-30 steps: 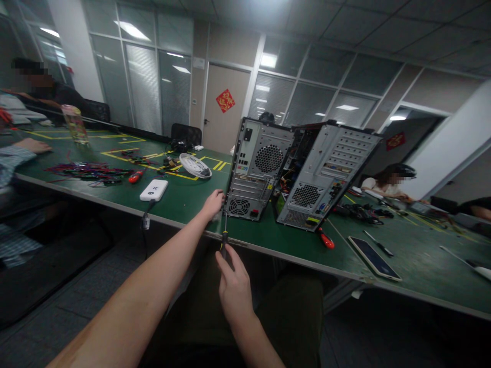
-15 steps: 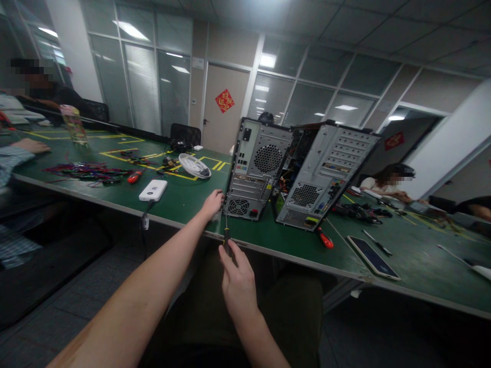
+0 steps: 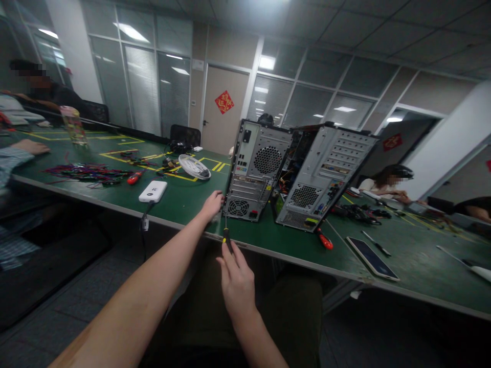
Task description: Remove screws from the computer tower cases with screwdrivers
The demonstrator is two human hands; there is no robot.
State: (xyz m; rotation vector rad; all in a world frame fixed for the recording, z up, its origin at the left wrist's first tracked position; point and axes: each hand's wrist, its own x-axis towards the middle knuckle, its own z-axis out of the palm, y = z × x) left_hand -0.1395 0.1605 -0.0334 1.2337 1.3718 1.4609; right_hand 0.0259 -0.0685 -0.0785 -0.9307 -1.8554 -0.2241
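My right hand is closed on the black-and-yellow handle of a screwdriver. Its thin shaft points up to the lower left corner of a computer case, whose rear panel faces me. The exact spot under the tip is too small to make out. At that same corner, the curled fingers of my left hand hold the side of the case, some fingertips being hard to see. Close by on the right leans a second computer case, and the gap between the two shows boards and wires.
Left on the green table lie a white power bank, a red screwdriver, bundled cables and a white basket. To the right are another red-handled screwdriver, a phone and a pen. Other people sit around.
The screwdriver handle has turned a little, showing more yellow, and my right fingers have shifted lower on it. My left hand and both cases stay in place.
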